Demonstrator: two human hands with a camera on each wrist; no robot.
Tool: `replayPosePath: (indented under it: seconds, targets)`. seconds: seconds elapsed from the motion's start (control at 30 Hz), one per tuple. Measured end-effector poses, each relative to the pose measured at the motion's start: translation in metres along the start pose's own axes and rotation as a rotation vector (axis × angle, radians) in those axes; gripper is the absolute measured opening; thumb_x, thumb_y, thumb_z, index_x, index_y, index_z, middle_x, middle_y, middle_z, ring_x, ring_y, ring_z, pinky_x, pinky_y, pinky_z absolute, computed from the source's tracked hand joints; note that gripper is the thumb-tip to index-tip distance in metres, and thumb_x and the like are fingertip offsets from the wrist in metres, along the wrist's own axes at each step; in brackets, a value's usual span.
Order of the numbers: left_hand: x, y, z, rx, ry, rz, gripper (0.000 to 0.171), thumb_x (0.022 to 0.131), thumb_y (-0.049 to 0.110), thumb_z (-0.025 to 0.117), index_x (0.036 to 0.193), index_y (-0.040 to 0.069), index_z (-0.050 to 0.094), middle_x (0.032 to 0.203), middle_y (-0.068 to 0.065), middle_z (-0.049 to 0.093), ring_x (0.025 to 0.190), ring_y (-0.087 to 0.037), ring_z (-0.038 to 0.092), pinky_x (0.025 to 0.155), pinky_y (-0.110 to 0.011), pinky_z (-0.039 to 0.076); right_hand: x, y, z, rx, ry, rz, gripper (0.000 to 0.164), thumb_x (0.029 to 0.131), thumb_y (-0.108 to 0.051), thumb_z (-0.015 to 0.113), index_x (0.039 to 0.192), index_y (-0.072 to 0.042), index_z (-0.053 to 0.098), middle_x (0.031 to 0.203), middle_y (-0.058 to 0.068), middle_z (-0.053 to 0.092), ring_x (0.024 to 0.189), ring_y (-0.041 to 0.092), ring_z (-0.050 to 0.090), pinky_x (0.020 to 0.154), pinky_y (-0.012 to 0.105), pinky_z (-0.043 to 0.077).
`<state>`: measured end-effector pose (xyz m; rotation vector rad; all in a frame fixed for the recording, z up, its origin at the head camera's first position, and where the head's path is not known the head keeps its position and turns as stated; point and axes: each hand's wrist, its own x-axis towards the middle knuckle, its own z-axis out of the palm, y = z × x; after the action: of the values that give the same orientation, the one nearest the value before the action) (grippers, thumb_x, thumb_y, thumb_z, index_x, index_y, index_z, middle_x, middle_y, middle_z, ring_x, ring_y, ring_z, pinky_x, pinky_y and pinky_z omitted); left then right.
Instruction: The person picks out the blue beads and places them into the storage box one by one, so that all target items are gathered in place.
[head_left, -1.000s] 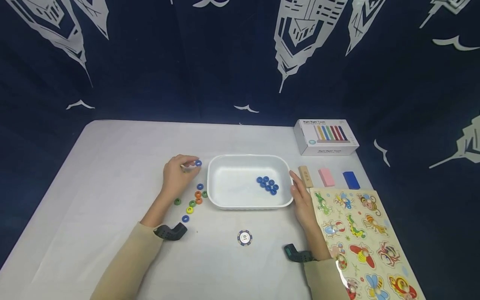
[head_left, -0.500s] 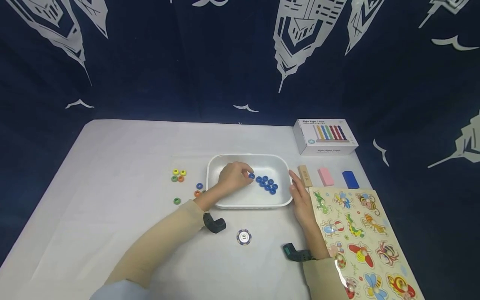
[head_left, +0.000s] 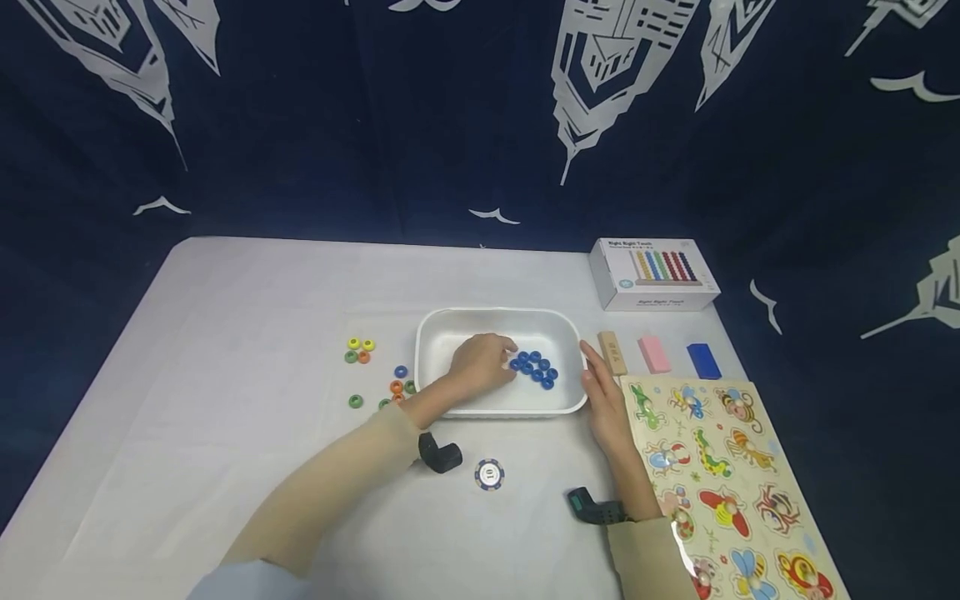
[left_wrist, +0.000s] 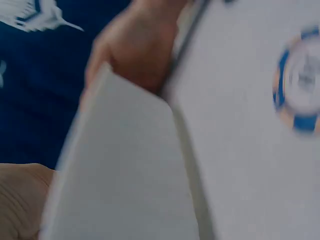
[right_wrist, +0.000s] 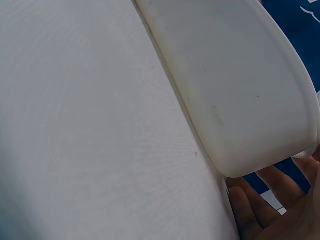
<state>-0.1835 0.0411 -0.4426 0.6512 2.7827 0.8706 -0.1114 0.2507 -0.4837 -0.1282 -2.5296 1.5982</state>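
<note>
A white tray (head_left: 495, 314) stands mid-table with a cluster of blue rings (head_left: 538, 371) in its right half. My left hand (head_left: 483, 360) reaches into the tray, its fingertips curled down on a blue ring (head_left: 516, 364) at the cluster's left edge. My right hand (head_left: 600, 383) lies open and flat against the tray's right side. The right wrist view shows the tray's outer wall (right_wrist: 240, 100) with straight fingers (right_wrist: 260, 200) beside it. The left wrist view is blurred: the tray wall (left_wrist: 125, 175) and, beyond it, the right hand (left_wrist: 135, 50).
Loose coloured rings (head_left: 358, 350) lie left of the tray, more (head_left: 397, 387) near my forearm. A poker chip (head_left: 489, 474) sits in front. To the right are an abacus box (head_left: 652, 273), wooden (head_left: 611, 352), pink (head_left: 652, 353) and blue (head_left: 702, 360) blocks, and an animal puzzle board (head_left: 727, 475).
My left hand carried a blue ring from the pile left of the tray over the rim and down to the blue cluster. My right hand stayed against the tray.
</note>
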Motion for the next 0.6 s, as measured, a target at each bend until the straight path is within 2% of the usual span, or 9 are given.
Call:
replayPosePath:
  seconds: [0.07, 0.17, 0.27, 0.33, 0.4, 0.5, 0.6]
  targets:
    - [-0.017, 0.001, -0.008, -0.029, 0.087, 0.075, 0.038, 0.073, 0.027, 0.069, 0.109, 0.018, 0.062, 0.089, 0.004, 0.062, 0.081, -0.009, 0.055, 0.067, -0.023, 0.043, 0.000, 0.000, 0.001, -0.004, 0.003, 0.003, 0.039, 0.094, -0.040, 0.033, 0.132, -0.041, 0.032, 0.143, -0.014, 0.027, 0.132, 0.015, 0.027, 0.106, 0.037, 0.025]
    - [-0.047, -0.006, -0.024, -0.121, 0.271, 0.178, 0.033, 0.073, 0.025, 0.069, 0.105, 0.018, 0.064, 0.091, 0.004, 0.063, 0.084, -0.011, 0.054, 0.071, -0.024, 0.044, 0.000, 0.000, 0.002, 0.000, -0.003, 0.008, 0.039, 0.094, -0.040, 0.033, 0.133, -0.041, 0.032, 0.143, -0.014, 0.027, 0.132, 0.015, 0.027, 0.106, 0.037, 0.025]
    - [-0.073, -0.030, -0.038, -0.240, 0.460, 0.214, 0.028, 0.072, 0.019, 0.070, 0.100, 0.015, 0.066, 0.093, 0.002, 0.063, 0.088, -0.013, 0.054, 0.075, -0.029, 0.044, 0.000, 0.000, 0.002, 0.000, -0.017, 0.007, 0.040, 0.094, -0.039, 0.032, 0.134, -0.039, 0.031, 0.144, -0.012, 0.026, 0.132, 0.017, 0.026, 0.106, 0.038, 0.024]
    - [-0.086, -0.054, -0.045, -0.313, 0.544, 0.186, 0.028, 0.072, 0.015, 0.071, 0.099, 0.013, 0.066, 0.096, 0.001, 0.063, 0.091, -0.014, 0.053, 0.077, -0.034, 0.044, 0.000, -0.001, 0.001, 0.003, -0.020, 0.008, 0.040, 0.094, -0.039, 0.032, 0.134, -0.038, 0.031, 0.144, -0.012, 0.026, 0.132, 0.018, 0.026, 0.106, 0.039, 0.023]
    - [-0.093, -0.079, -0.049, -0.370, 0.582, 0.119, 0.029, 0.072, 0.014, 0.071, 0.100, 0.013, 0.065, 0.097, 0.001, 0.061, 0.093, -0.015, 0.052, 0.079, -0.037, 0.044, 0.001, -0.001, 0.000, 0.002, -0.014, 0.013, 0.040, 0.094, -0.039, 0.032, 0.134, -0.038, 0.031, 0.144, -0.012, 0.026, 0.132, 0.017, 0.026, 0.106, 0.039, 0.023]
    - [-0.097, -0.110, -0.051, -0.419, 0.589, 0.015, 0.030, 0.073, 0.014, 0.070, 0.102, 0.012, 0.064, 0.099, 0.001, 0.060, 0.093, -0.018, 0.053, 0.080, -0.039, 0.044, 0.000, -0.002, -0.001, 0.009, -0.003, 0.025, 0.039, 0.094, -0.039, 0.033, 0.133, -0.039, 0.032, 0.143, -0.014, 0.027, 0.132, 0.016, 0.026, 0.106, 0.038, 0.024]
    - [-0.098, -0.128, -0.050, -0.438, 0.589, -0.041, 0.029, 0.075, 0.017, 0.069, 0.103, 0.012, 0.064, 0.099, 0.001, 0.060, 0.090, -0.020, 0.054, 0.080, -0.037, 0.044, 0.000, -0.003, 0.000, 0.012, -0.010, 0.029, 0.040, 0.094, -0.037, 0.033, 0.134, -0.038, 0.031, 0.143, -0.014, 0.026, 0.132, 0.015, 0.026, 0.106, 0.038, 0.023]
